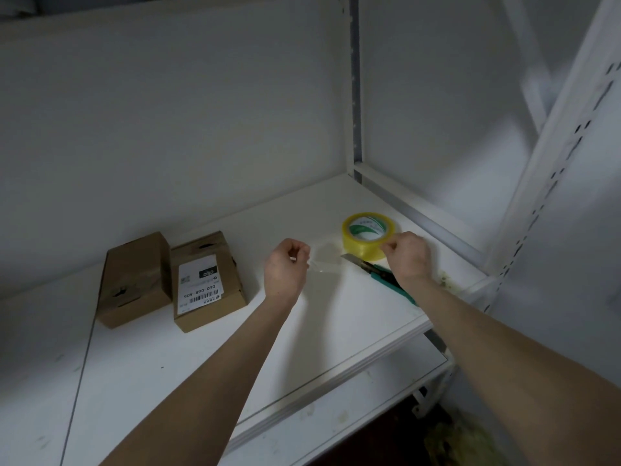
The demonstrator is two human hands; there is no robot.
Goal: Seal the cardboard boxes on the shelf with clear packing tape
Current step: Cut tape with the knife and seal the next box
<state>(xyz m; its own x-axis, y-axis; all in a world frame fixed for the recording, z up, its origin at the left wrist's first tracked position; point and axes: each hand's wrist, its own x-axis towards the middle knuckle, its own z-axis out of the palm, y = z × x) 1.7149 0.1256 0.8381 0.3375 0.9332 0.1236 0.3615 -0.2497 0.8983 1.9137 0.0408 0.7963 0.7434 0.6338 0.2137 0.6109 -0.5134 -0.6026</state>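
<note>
Nearest to me, two bare forearms reach up from the bottom edge over the white shelf board [168,364].

Far left on that board lie two brown cardboard boxes side by side and touching. The plain left box [134,279] has a dark torn spot on its near end. The right box [208,280] carries a white label [198,284] printed "060-06B A05" above a barcode. The label also has a small black patch and a square code whose marks I cannot read.

Just right of the boxes, my left hand [285,267] has its fingers curled, pinching one end of a short strip of clear tape [321,265]. The strip runs rightward just above the board. Beyond its free end lies a utility knife [366,265] with its blade out and a green handle. The handle passes under my right wrist, partly hidden.

Behind the knife, the yellowish tape roll [368,235] lies flat on the board. Its core is printed green and white, too small to read. My right hand [406,257] has its fingertips bunched against the roll's near right edge. I cannot tell whether they grip the roll or only touch it.

A white perforated upright [551,163] frames the right side, well clear of both hands.
</note>
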